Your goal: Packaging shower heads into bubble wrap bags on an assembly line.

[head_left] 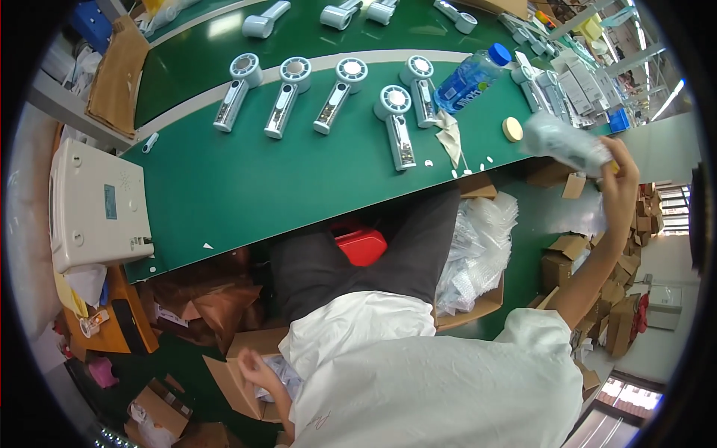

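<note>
Raised over the table's right end, my right hand (621, 175) grips a clear plastic bag (564, 142) by one end. A pale blue-grey item shows inside it, too blurred to name. My left hand (255, 368) is low on the left, at the rim of an open cardboard box (235, 384) with clear plastic bags in it. Its fingers are loosely bent and apart, with nothing visible in them. Several pale blue handheld fans (351, 71) lie on the green table (224, 179), round heads away from me. The closest fan (396, 123) has its handle uncovered, inner parts showing.
A blue-capped bottle (470, 78), a cloth (448, 138) and a round cream-coloured disc (512, 129) are on the right of the table. At its left end stands a beige machine (101, 205). Bubble wrap (478, 246) fills a carton by my legs. More fans (267, 19) lie beyond.
</note>
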A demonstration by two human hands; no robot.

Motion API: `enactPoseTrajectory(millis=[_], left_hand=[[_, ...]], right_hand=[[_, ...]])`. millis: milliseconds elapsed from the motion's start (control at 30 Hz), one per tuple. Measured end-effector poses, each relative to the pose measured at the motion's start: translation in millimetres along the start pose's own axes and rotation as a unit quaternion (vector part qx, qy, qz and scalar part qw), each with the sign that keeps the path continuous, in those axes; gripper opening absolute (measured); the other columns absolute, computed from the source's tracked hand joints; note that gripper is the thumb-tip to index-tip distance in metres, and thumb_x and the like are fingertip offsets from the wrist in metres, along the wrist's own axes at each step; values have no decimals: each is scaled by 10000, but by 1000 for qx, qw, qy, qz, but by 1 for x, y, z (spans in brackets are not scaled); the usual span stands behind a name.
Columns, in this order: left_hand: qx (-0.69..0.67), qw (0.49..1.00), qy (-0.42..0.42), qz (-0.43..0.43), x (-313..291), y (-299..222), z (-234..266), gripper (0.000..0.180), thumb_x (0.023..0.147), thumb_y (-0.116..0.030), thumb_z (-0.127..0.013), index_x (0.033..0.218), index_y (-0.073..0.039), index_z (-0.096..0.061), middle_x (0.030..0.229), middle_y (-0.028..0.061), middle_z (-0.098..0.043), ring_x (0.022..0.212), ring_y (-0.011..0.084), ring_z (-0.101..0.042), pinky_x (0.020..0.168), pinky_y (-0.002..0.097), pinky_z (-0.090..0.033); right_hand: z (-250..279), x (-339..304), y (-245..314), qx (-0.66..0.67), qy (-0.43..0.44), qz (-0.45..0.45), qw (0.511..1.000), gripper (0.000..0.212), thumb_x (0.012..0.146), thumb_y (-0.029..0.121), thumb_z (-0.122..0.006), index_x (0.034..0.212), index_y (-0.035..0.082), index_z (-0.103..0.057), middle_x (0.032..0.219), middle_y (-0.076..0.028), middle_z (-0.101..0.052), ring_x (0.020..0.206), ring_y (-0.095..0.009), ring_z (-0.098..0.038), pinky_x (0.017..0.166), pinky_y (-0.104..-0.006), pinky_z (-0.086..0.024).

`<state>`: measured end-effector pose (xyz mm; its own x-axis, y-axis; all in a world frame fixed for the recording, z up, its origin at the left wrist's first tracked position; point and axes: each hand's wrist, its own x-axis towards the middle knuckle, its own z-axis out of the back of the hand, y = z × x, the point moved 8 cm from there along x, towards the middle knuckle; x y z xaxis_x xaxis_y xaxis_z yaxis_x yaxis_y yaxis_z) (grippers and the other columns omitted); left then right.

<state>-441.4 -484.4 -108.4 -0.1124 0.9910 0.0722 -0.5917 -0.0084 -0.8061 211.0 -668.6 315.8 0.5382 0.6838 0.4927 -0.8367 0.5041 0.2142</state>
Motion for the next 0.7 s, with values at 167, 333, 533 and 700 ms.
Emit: enactPoseTrajectory(millis=[167, 333, 533, 700], left_hand=[[-164, 963, 197, -85, 38, -219, -48, 284, 881, -10, -624, 1164, -18, -610, 1124, 99, -615, 859, 198, -597, 738, 296, -475], [-26, 957, 119, -261, 13, -279, -33, 264, 882, -11, -647, 1145, -9, -630, 1038, 102, -640, 742, 169, -574, 675, 273, -465], [107, 993, 5, 55, -31, -72, 77, 164, 880, -74, -682, 1018, 13, -667, 830, 78, -644, 656, 158, -529, 615, 270, -446], [260, 928, -127, 232, -132, 71, 134, 201, 907, -189, -679, 854, 1, -640, 697, 90, -591, 594, 216, -497, 600, 330, -459]], right_hand=[[-140, -23, 180, 240, 277, 262, 893, 355, 616, -32, -641, 959, 55, -675, 876, -70, -582, 694, -233, -526, 618, -321, -441], [-239, -153, 338, 397, 332, 463, 719, 99, 822, 70, -602, 915, 39, -615, 944, -70, -573, 852, -244, -569, 674, -352, -513], [-298, -258, 456, 565, 398, 399, 602, 133, 820, 75, -607, 952, 73, -628, 1015, -72, -606, 801, -286, -606, 690, -385, -500], [-285, -160, 391, 562, 337, 322, 683, 304, 783, 69, -658, 1083, 83, -709, 1094, -71, -687, 929, -229, -634, 774, -321, -516]])
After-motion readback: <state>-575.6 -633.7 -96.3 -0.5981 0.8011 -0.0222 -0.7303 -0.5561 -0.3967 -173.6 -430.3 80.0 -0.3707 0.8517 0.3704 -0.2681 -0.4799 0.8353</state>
